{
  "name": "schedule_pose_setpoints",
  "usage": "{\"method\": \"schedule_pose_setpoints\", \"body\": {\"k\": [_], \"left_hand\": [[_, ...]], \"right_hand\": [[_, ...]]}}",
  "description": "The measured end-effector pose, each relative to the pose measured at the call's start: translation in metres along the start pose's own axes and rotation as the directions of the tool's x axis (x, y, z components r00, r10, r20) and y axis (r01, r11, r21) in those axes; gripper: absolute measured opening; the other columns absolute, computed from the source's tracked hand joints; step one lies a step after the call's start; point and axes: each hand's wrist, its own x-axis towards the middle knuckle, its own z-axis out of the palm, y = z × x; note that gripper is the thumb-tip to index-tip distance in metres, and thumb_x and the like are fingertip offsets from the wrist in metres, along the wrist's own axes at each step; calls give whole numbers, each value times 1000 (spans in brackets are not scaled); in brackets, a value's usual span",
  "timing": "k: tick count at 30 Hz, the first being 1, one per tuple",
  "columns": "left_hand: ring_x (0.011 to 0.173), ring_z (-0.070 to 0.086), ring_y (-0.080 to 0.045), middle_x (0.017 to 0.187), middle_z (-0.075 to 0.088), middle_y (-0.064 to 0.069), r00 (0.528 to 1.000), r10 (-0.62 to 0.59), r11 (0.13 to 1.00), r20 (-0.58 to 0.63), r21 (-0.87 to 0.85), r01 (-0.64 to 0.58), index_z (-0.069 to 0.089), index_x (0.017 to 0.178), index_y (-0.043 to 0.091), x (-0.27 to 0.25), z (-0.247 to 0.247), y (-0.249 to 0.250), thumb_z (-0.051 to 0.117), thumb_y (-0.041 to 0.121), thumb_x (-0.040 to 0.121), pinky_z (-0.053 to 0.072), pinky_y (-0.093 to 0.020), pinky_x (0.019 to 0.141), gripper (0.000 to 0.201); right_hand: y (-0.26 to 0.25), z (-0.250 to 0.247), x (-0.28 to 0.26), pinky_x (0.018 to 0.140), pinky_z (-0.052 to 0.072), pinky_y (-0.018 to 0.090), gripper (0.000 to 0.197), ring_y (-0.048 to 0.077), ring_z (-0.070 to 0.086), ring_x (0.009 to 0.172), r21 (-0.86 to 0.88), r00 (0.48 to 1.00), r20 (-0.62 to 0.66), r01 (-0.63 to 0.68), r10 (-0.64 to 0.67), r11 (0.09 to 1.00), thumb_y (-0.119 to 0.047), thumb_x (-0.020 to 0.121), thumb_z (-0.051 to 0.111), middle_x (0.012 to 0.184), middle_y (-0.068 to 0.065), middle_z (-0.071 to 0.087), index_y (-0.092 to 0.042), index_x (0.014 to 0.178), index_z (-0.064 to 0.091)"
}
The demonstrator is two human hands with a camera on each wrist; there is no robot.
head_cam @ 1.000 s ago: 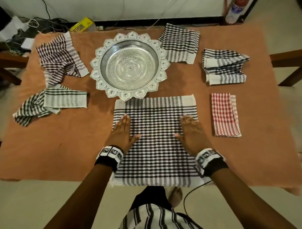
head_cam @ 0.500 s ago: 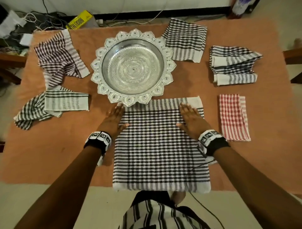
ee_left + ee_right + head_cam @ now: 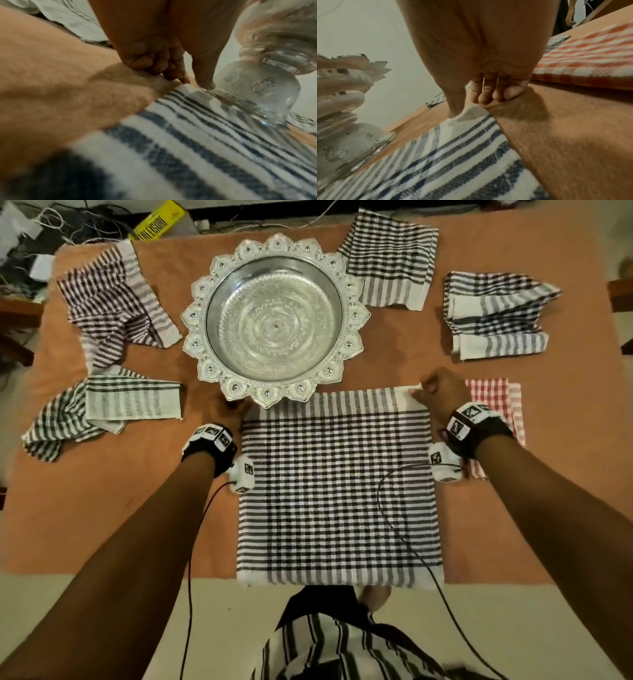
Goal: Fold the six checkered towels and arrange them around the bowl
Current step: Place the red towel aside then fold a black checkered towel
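Observation:
A black-and-white checkered towel (image 3: 337, 487) lies spread flat at the table's front centre, its far edge touching the ornate silver bowl (image 3: 275, 318). My left hand (image 3: 236, 407) is at the towel's far left corner, beside the bowl's rim. In the left wrist view its thumb and curled fingers (image 3: 180, 79) close on that corner (image 3: 187, 86) against the bowl's base (image 3: 257, 88). My right hand (image 3: 416, 393) pinches the far right corner. The right wrist view shows this corner (image 3: 471, 112) lifted a little between thumb and fingers.
Two crumpled towels (image 3: 113, 306) (image 3: 102, 409) lie left of the bowl. A folded one (image 3: 390, 258) and a loosely folded one (image 3: 496, 313) sit at the back right. A folded red towel (image 3: 496, 405) lies under my right wrist. Black cables (image 3: 394, 529) cross the spread towel.
Both hands slid up from the towel's middle to its far corners. They lay flat on the cloth before and now their fingers are curled, pinching the corners.

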Motion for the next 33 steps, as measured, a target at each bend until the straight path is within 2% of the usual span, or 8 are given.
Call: {"method": "schedule_pose_setpoints", "body": {"k": [4,10,14,17,20,25,28,33], "left_hand": [[104,67,-29,114,69,-6,994,-109,987,-26,118,112,62,120,19,72,7,-70,64,76,49,55,-47,90,91],[79,56,-13,85,61,4,993,112,965,18,235,-114,63,94,20,-12,-6,13,71,19,86,42,-25,74,11],[80,65,-19,85,70,-2,951,275,960,-140,93,-263,70,90,18,-62,-26,0,75,7,81,57,-31,75,15],[76,64,-2,86,70,-1,927,319,944,-196,-26,-330,70,110,13,-113,-32,-13,76,-1,77,55,-16,72,36],[72,58,18,90,72,-9,897,365,929,-250,26,-370,72,103,12,-159,-37,-41,77,-6,74,45,-2,68,34],[103,55,10,108,59,3,918,357,934,-170,56,-353,75,84,7,-232,-34,-99,79,-8,69,45,-4,82,21],[118,51,-19,121,51,1,956,278,957,-97,-52,-284,74,78,17,-270,-25,-130,80,-5,68,48,-13,88,25],[143,29,-14,141,51,-6,959,284,957,15,61,-285,73,76,33,-303,-17,-168,84,2,68,20,-5,107,34]], "right_hand": [[6,4,8,83,52,35,26,27,64,91,-76,999,50,20,-17,997,-36,81,78,102,11,65,-18,97,68],[3,-4,-19,66,43,22,18,3,50,64,160,995,-55,92,-84,983,-22,81,80,78,3,61,-19,79,62],[8,-17,-63,63,41,6,18,12,52,75,230,981,-93,189,-172,955,-22,79,82,100,8,58,-28,82,65],[13,-25,-114,71,40,3,18,13,52,86,300,971,-51,238,-234,924,-11,77,81,102,10,54,-20,85,69],[31,-27,-166,88,43,10,25,11,51,100,392,965,-2,242,-262,888,-2,73,81,100,-1,50,-22,85,70],[75,-13,-244,92,44,13,23,0,50,104,432,967,45,207,-250,878,-7,67,82,105,12,54,-4,89,74],[100,3,-278,86,43,6,31,-8,50,100,434,972,64,176,-225,884,8,69,80,107,22,55,-20,83,77],[136,16,-306,88,51,16,51,-2,53,101,423,973,99,149,-209,894,0,67,85,102,-3,50,-47,83,75]]}}
